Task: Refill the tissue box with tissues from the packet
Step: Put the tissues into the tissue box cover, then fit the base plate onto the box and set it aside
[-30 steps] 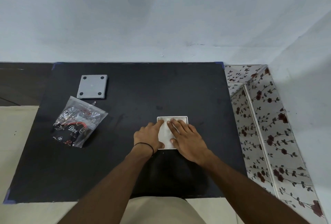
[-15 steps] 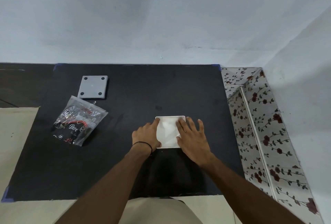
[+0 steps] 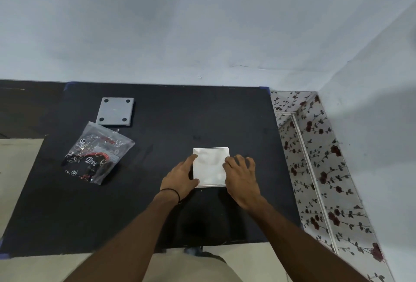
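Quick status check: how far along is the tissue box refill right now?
Done: white tissues fill the open tissue box, and the packet lies crumpled and apparently emptied. In hand: the left hand and right hand flank the box's sides. Left: the grey lid sits apart, not yet fitted.

Both forearms showing bare to frame bottom, no sleeves appearing. Left hand (image 3: 181, 178) wearing nothing on fingers; thin black cord band (image 3: 171, 192) circling left wrist, sitting snug, single strand. Right hand (image 3: 242, 178) and wrist carrying no band, no ring visible. Beige fabric garment (image 3: 191, 268) showing at lower edge between arms, plain, unpatterned; which garment, cannot tell.
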